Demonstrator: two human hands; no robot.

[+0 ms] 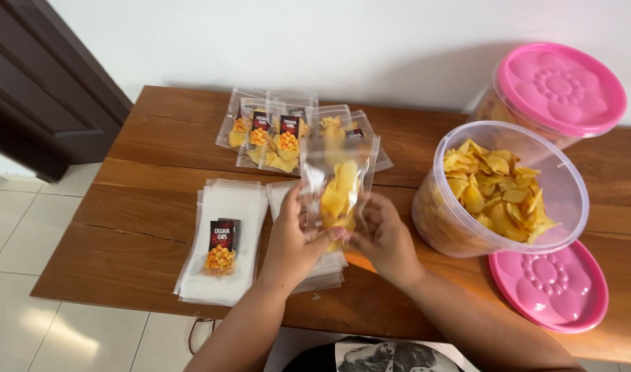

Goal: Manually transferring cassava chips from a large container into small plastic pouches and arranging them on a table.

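Both hands meet above the brown wooden table (136,227): the left hand (292,242) pinches the lower edge of an upright clear plastic pouch of yellow chips (338,184), while the right hand (383,235), fingers curled, grips its bottom corner.

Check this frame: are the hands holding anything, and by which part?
Yes. Both the left hand and the right hand hold one clear chip-filled pouch upright above the wooden table, gripping its lower part from either side.
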